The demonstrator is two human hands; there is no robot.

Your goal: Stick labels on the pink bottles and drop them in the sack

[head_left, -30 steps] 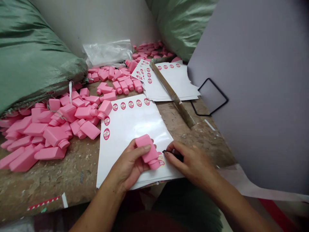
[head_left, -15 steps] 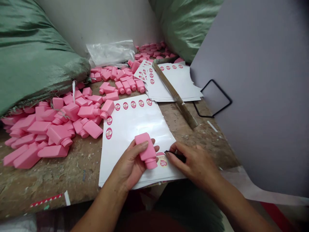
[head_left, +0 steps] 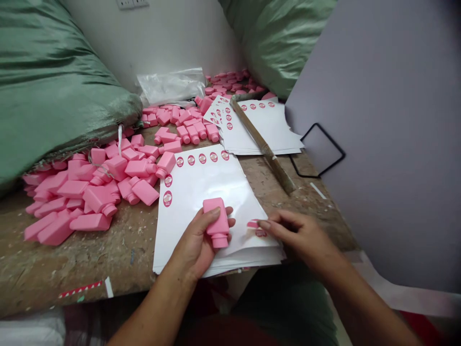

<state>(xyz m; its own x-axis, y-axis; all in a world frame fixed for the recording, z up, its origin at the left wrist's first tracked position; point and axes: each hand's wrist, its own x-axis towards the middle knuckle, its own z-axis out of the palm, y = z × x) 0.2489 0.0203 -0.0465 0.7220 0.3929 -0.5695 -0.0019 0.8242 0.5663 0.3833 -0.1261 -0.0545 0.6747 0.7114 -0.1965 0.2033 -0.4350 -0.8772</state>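
Note:
In my left hand [head_left: 201, 240] lies a pink plastic bottle [head_left: 216, 221], its neck towards me, my thumb across its face and my fingers behind it. My right hand [head_left: 293, 230] pinches the edge of a pink and cream sticker [head_left: 258, 228] at the lower right of the label sheets [head_left: 201, 192]. The sticker looks lifted at that edge; whether it is fully off its sheet I cannot tell. Small oval pink labels run along the top and left of the top sheet. The bottle and the sticker are apart.
Many loose pink bottles [head_left: 97, 192] are heaped to the left. A wooden stick [head_left: 264, 146] lies across a second stack of sheets [head_left: 281, 129]. Green sacks [head_left: 65, 91] stand at the back, by a clear plastic bag [head_left: 173, 86]. A grey panel [head_left: 389, 144] bounds the right side.
My right hand has moved slightly right and up, raising the sticker's edge. The black thing in its fingers no longer shows. The bottle has turned a little more upright in my left hand.

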